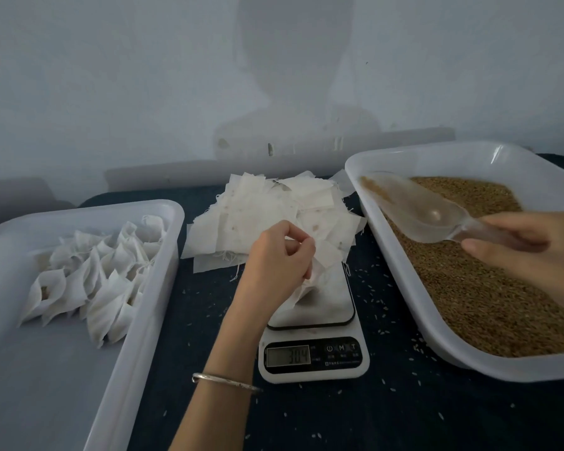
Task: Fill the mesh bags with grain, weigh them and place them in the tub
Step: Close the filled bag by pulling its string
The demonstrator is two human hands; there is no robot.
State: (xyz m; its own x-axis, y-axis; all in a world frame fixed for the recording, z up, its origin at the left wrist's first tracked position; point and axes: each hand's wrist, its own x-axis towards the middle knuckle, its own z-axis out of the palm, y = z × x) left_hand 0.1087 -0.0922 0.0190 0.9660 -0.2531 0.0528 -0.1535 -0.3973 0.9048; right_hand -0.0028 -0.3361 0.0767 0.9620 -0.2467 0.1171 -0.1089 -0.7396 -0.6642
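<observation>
Scale (313, 340) centre; bag pile (274, 209) behind; filled-bag tub (144, 288) left; grain tub (404, 281) right (scoop (427, 213) above grain).

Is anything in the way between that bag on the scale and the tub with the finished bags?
Nothing visible does. The left hand holds the bag over the scale; only bare dark tabletop separates it from the tub.
</observation>
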